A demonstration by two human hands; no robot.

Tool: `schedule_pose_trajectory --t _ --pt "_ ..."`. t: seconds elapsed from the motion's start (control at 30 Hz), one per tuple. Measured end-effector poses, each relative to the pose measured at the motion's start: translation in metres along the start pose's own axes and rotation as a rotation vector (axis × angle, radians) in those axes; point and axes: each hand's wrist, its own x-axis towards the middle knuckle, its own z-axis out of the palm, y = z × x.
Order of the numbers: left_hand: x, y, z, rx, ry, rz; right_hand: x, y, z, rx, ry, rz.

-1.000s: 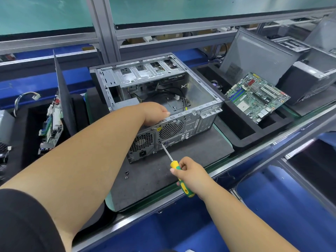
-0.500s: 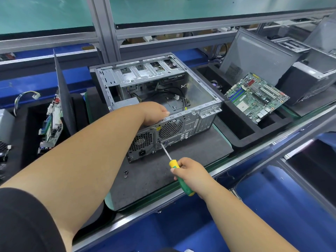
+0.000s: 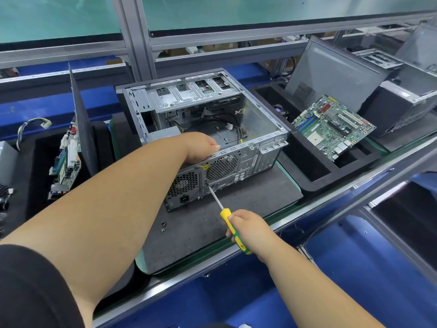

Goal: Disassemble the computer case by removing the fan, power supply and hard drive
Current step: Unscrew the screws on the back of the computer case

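— What are your hands doing?

— My left hand (image 3: 201,147) is curling over the top rear edge of the computer case (image 3: 205,129), fingers hooked inside, gripping the metal rim. My right hand (image 3: 246,227) is wrapping around the yellow and green handle of a screwdriver (image 3: 233,227), and its tip is touching the rear panel just below the round fan grille (image 3: 221,167).

— Where is the case sitting?

— It is lying on its side with the open side facing up, resting on a grey mat (image 3: 212,223) on the tabletop. The power supply (image 3: 183,188) is sitting in the near left corner of the case, its mesh and socket facing me. Loose cables (image 3: 220,121) are lying in the bottom of the case. I cannot tell where the hard drive is.

— Anything lying about?

— Two small screws (image 3: 163,226) are lying on the mat just in front of the case. A green circuit board (image 3: 333,126) is leaning in a black foam tray (image 3: 305,162) to the right, well apart from the case, with a grey side panel (image 3: 331,72) standing behind it. Another board (image 3: 66,159) is standing on edge to my left.
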Motion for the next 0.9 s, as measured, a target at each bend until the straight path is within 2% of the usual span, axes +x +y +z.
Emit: schedule_pose_trajectory --t 0.2,0.4,0.57,0.77,0.9 --pt "0.003 0.0 0.006 0.021 0.047 -0.015 0.001 0.008 0.001 0.073 0.026 -0.058" --pt "0.004 -0.001 0.011 0.031 0.11 -0.043 0.0 0.001 0.0 0.029 0.056 -0.01" --pt "0.002 0.0 0.009 0.037 0.09 -0.043 -0.004 -0.008 -0.001 0.096 0.007 0.066" --pt "0.002 0.003 0.002 0.035 -0.005 -0.044 -0.002 0.001 -0.001 0.085 0.098 -0.055" --pt "0.002 0.004 0.001 0.032 -0.011 -0.049 -0.002 -0.002 -0.002 0.133 0.059 -0.054"
